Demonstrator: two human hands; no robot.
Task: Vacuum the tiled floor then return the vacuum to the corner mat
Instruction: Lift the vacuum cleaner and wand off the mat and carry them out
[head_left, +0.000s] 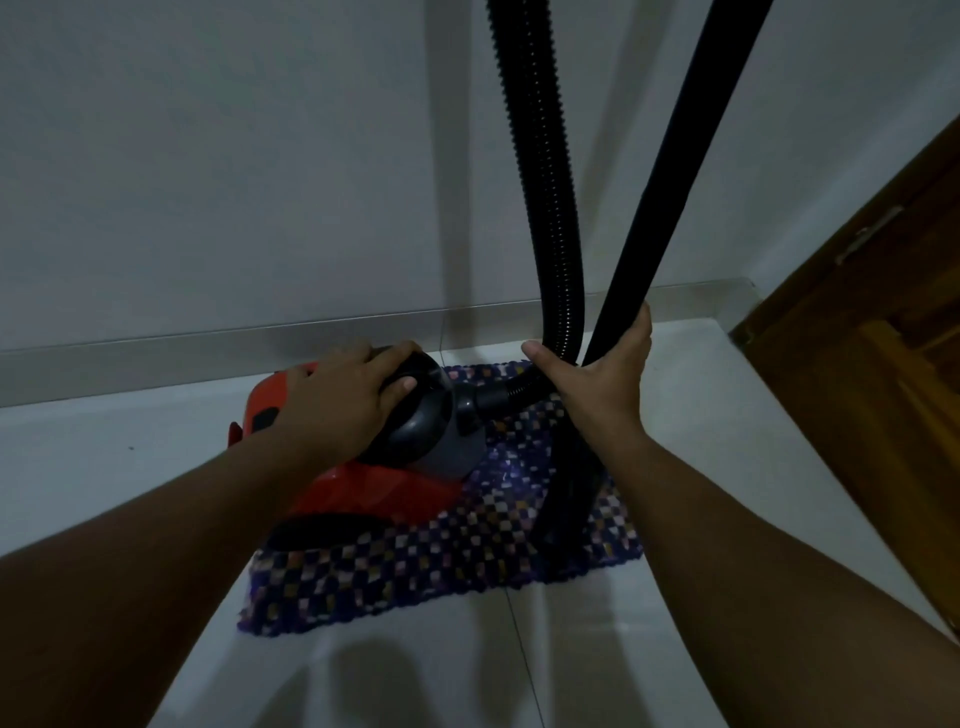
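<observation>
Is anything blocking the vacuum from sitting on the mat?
Nothing visible does. The vacuum already sits on the checkered mat, left hand on its top, right hand holding the hose and wand.

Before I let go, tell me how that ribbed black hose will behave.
Probably floppy: the ribbed hose bends sharply where it meets the vacuum. It likely won't stand alone, since the right hand grips it with the smooth tube. Released, it may slump onto the mat.

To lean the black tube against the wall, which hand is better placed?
Probably the right hand: it already grips the tube, with the hose beside it. The left hand rests on the vacuum, which sits on the mat.
</observation>
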